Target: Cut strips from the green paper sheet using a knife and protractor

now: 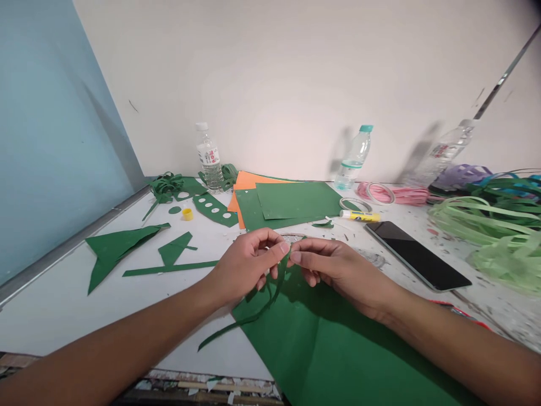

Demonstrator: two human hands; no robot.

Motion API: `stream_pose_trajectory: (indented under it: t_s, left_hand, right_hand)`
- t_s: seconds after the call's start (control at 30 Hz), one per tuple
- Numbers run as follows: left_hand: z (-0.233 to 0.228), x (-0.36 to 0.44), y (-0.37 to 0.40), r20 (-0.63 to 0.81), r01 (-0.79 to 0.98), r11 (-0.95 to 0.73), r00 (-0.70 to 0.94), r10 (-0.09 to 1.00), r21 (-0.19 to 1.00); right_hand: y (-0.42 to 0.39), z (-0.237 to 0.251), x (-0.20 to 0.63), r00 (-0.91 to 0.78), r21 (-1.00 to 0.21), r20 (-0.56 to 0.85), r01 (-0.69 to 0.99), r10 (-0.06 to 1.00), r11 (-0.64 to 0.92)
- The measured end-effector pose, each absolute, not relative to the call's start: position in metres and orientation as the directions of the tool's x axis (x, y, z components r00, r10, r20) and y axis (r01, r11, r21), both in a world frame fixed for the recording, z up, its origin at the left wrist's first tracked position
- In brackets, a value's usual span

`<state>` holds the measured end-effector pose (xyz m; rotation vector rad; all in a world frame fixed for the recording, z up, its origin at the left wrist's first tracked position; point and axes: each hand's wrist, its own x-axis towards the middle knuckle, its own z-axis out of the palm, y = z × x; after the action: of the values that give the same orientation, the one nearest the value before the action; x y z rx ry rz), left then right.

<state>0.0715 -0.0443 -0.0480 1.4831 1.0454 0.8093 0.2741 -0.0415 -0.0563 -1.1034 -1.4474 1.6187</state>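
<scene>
My left hand (257, 262) and my right hand (323, 260) meet at the middle of the table, fingertips nearly touching. Both are pinched closed on a narrow green paper strip (275, 293), whose loose end curls down to the left. Under my hands lies a large green paper sheet (338, 344), reaching over the near edge. To the left of my left hand are a straight green strip (169, 269), a small angular cut piece (174, 249) and a bigger forked green piece (112, 248). My fingers hide part of the held strip.
Behind my hands are stacked green sheets (296, 200) over orange paper (245, 181), and a green piece with round holes (216, 210). A yellow cap (187, 214), glue stick (359, 216), phone (416, 254), tape ring (354, 206), pale green strips (502, 242) and water bottles (210, 160) surround them.
</scene>
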Motion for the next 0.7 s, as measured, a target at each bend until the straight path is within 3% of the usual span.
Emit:
stream_pose_trajectory:
  t_s: [0.2, 0.4, 0.7]
  left_hand:
    - [-0.0466, 0.0723, -0.0453, -0.064, 0.150, 0.009, 0.366, 0.929, 0.989]
    - [-0.0485, 0.0724, -0.0453, -0.072, 0.147, 0.019, 0.368, 0.927, 0.989]
    - [-0.0512, 0.0711, -0.0440, -0.047, 0.153, -0.017, 0.403, 0.914, 0.988]
  right_hand:
    - [-0.0419, -0.0548, 0.2734, -0.400, -0.987, -0.158, 0.037, 0.903, -0.157]
    - [-0.0398, -0.0520, 0.2753, -0.317, -0.997, -0.050, 0.071, 0.947, -0.028]
    - [-0.0417, -0.0490, 0.2750, -0.384, -0.996, -0.031, 0.091, 0.923, 0.004]
